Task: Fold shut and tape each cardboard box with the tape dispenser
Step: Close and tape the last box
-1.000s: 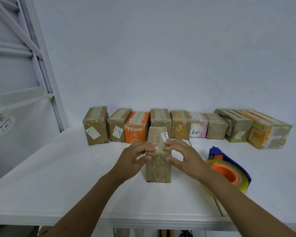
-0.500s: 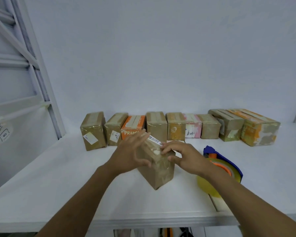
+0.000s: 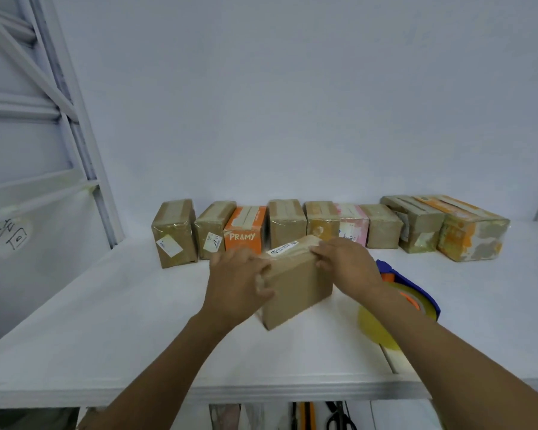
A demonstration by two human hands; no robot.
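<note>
A small brown cardboard box (image 3: pixel 295 287) with a white label on its top sits tilted at the middle of the white table (image 3: pixel 106 330). My left hand (image 3: pixel 236 280) grips its left side. My right hand (image 3: pixel 345 262) holds its upper right corner. The blue tape dispenser (image 3: pixel 410 293), with an orange hub and a yellowish tape roll, lies on the table just right of the box, partly hidden behind my right forearm.
A row of several taped boxes (image 3: pixel 286 226), one orange marked PRAMY (image 3: pixel 244 232), stands along the back by the wall. A white shelf frame (image 3: pixel 84 156) rises at the left. Scissors (image 3: pixel 339 420) and tools show below the table's front edge.
The box went from standing upright to being turned and tipped between both hands. My left hand slid to its left side and my right hand to its top right corner.
</note>
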